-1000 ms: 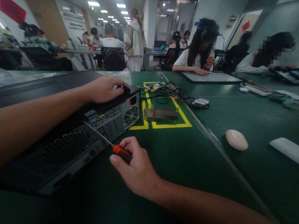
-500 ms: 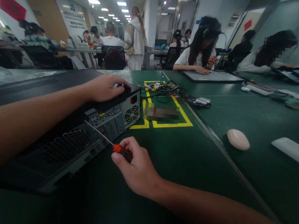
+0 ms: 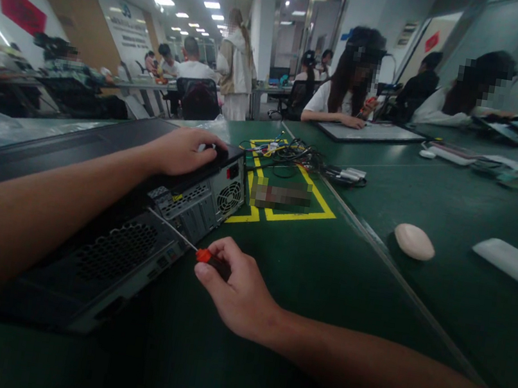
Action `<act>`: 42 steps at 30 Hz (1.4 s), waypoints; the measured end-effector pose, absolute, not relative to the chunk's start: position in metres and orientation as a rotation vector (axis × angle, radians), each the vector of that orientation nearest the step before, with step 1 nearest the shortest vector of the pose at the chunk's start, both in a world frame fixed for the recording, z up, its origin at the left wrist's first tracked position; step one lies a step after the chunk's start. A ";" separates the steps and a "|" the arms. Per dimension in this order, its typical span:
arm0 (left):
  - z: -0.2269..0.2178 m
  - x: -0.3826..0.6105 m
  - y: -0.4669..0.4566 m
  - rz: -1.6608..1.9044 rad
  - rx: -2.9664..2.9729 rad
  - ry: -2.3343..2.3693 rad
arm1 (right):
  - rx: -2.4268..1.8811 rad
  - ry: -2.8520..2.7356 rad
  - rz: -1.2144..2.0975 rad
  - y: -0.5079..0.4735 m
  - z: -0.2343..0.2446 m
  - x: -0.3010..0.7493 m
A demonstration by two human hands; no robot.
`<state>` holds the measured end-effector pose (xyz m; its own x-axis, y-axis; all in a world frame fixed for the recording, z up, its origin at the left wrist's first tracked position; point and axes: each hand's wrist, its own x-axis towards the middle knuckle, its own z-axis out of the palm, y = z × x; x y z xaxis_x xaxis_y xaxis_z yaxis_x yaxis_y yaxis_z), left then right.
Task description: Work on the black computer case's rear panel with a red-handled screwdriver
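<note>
A black desktop computer case [image 3: 98, 261] lies on its side on the green table, its rear panel with fan grille and vents facing me. My left hand [image 3: 185, 150] presses down on the case's top far corner, fingers curled over the edge. My right hand [image 3: 235, 291] grips a screwdriver [image 3: 192, 249] with a red and black handle. Its thin metal shaft runs up and left, and the tip touches the rear panel near the upper edge.
A bundle of cables [image 3: 289, 153] lies in a yellow-taped square [image 3: 285, 214] behind the case. A beige mouse [image 3: 414, 241] and a white keyboard [image 3: 515, 268] lie to the right. Several people sit and stand at tables further back.
</note>
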<state>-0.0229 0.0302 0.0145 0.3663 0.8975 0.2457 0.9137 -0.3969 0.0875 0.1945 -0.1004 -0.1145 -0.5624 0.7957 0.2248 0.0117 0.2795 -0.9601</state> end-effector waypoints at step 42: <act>0.013 -0.025 0.033 -0.422 -2.528 -1.655 | -0.730 -1.840 1.276 -0.098 -0.118 0.194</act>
<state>-0.0251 0.0334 0.0125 0.3747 0.8845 0.2780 0.9096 -0.4088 0.0747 0.1944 -0.0976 -0.1176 -0.5424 0.7967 0.2667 0.0294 0.3352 -0.9417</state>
